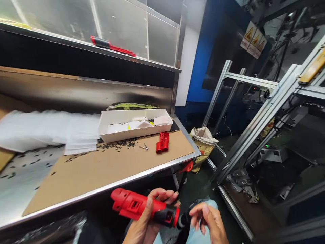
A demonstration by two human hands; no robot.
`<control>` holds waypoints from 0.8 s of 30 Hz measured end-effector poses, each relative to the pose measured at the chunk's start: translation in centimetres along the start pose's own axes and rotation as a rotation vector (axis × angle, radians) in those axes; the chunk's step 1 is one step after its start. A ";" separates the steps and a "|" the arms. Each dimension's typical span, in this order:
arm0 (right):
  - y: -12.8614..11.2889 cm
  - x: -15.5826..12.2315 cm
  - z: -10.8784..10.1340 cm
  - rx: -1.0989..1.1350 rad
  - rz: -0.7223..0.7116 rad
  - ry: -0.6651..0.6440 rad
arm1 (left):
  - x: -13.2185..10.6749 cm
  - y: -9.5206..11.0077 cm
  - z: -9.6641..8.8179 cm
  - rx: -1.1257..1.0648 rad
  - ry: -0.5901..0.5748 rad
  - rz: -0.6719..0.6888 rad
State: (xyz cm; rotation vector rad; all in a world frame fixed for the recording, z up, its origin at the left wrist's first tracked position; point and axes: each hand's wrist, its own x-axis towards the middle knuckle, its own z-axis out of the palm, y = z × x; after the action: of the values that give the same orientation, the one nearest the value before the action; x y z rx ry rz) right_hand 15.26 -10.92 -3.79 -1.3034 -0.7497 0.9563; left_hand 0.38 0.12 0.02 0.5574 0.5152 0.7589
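Observation:
My left hand (pixel 144 222) is closed around a red plastic housing (pixel 135 203) with a black section near one end. The housing lies sideways above my lap, its black and red end pointing right. Just right of that end is my right hand (pixel 209 220), with its fingers loosely bent and apart; I see nothing in it. On the table, beyond the hands, lie two red plastic parts (pixel 162 142) side by side. A small metal piece (pixel 144 147) is to their left, and several small black pieces (pixel 118 145) are scattered farther left.
A white bin (pixel 132 135) holding papers and small items stands on the cardboard-covered table (pixel 109 173). White sheets (pixel 50 130) are stacked at left. Another red and black part (pixel 111 46) rests on the ledge. A sack (pixel 203 142) and a metal frame (pixel 256 125) stand right.

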 end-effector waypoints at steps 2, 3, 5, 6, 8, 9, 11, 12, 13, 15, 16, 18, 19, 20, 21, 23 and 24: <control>-0.3 -0.1 0.4 -0.085 -0.154 0.131 | 0.6 -0.6 0.3 -0.028 0.023 -0.027; -0.3 -0.3 0.9 -0.123 -0.198 0.177 | 0.9 -1.1 0.4 -0.035 0.025 -0.035; -0.1 -0.5 2.1 -0.170 -0.237 0.241 | 1.3 -2.1 0.5 -0.039 0.020 -0.039; 0.0 -0.5 2.7 -0.161 -0.222 0.244 | 1.4 -2.5 0.6 -0.036 0.014 -0.039; 0.1 -0.4 3.5 -0.096 -0.166 0.213 | 1.4 -3.2 0.8 -0.024 -0.004 -0.040; 0.0 -0.3 3.8 -0.049 -0.141 0.189 | 1.4 -3.4 1.0 -0.014 -0.012 -0.042; -0.3 0.1 3.9 0.042 -0.111 0.158 | 1.4 -3.5 1.4 0.009 -0.018 -0.041; -0.5 0.3 3.8 0.078 -0.105 0.153 | 1.4 -3.5 1.6 0.023 -0.013 -0.039; -0.6 0.5 3.8 0.103 -0.100 0.155 | 1.4 -3.4 1.8 0.036 -0.005 -0.036; -0.7 0.9 3.6 0.138 -0.082 0.171 | 1.7 -3.2 2.1 0.066 0.012 -0.035; -0.7 1.2 3.6 0.148 -0.075 0.179 | 1.8 -3.1 2.1 0.082 0.018 -0.037; -0.5 1.7 3.5 0.154 -0.067 0.182 | 2.3 -3.0 2.0 0.117 0.025 -0.044; -0.3 2.0 3.4 0.151 -0.064 0.176 | 2.6 -3.0 1.8 0.135 0.026 -0.045; -0.1 2.3 3.3 0.146 -0.061 0.167 | 2.9 -3.1 1.6 0.153 0.026 -0.044; 0.1 2.5 3.2 0.141 -0.057 0.157 | 3.2 -3.1 1.3 0.169 0.024 -0.041; 0.5 3.1 3.1 0.147 -0.036 0.142 | 3.8 -3.3 0.7 0.198 0.020 -0.033; 0.8 3.4 3.1 0.161 -0.026 0.138 | 4.1 -3.3 0.3 0.211 0.019 -0.029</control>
State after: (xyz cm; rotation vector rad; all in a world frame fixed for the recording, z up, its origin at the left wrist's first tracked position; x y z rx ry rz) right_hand 13.89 -6.54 -4.33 -1.2022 -0.5702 0.8781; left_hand 4.73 1.12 -2.78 0.7369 0.6244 0.6866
